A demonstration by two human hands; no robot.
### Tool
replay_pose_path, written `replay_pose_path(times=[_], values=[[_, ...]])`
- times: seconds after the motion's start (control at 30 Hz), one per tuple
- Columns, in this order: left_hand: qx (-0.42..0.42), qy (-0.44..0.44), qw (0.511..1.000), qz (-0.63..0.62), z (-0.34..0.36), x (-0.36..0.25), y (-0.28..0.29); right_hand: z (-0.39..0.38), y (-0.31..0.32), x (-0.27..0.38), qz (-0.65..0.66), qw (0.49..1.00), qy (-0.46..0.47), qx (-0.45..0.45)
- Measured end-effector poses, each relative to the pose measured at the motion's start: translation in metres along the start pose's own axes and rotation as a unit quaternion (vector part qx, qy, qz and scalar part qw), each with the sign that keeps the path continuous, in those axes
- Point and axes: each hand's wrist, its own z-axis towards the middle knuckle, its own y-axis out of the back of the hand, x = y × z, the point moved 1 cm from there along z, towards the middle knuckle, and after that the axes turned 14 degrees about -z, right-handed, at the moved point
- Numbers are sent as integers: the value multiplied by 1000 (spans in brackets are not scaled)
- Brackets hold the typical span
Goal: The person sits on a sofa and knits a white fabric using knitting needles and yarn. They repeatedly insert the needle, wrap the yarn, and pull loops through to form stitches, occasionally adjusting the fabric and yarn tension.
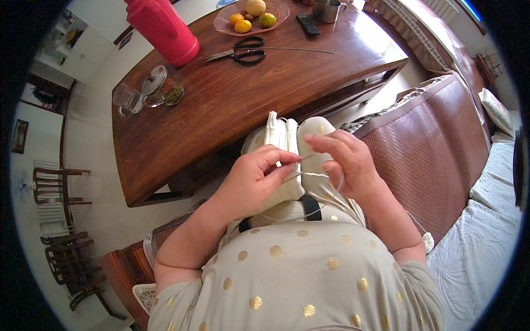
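Observation:
In front of my lap, my left hand (pixel 256 176) pinches a thin needle (pixel 307 158) between thumb and fingertips. A twisted white yarn (pixel 312 174) stretches from it toward my right hand (pixel 348 160), whose index finger and thumb stand apart. Whether its lower fingers hold the yarn is hidden. A thin pale cord (pixel 319 211) loops below both hands. Beneath my left hand a white folded fabric piece (pixel 282 138) lies over my knees, with a black strap (pixel 311 208) at its near edge.
The wooden table (pixel 221 105) ahead bears black-handled scissors (pixel 248 52), a thin rod (pixel 301 50), a red thermos (pixel 163 30), glass jars (pixel 163 85), a fruit bowl (pixel 221 23), a remote (pixel 308 25) and a metal mug (pixel 327 11). A woven mat (pixel 430 149) covers the seat at right.

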Motion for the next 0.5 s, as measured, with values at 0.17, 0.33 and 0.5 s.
replay_pose_path(times=[0.17, 0.33, 0.5], values=[[-6, 156, 958, -242, 5, 11, 14, -12, 10, -5, 220, 974, -55, -4], [-11, 172, 938, -300, 0, 16, 14, -26, 3, 1, 161, 985, -56, 32], [-23, 163, 928, -335, -6, 12, 10, -33, 4, -2, 147, 983, -105, 26]])
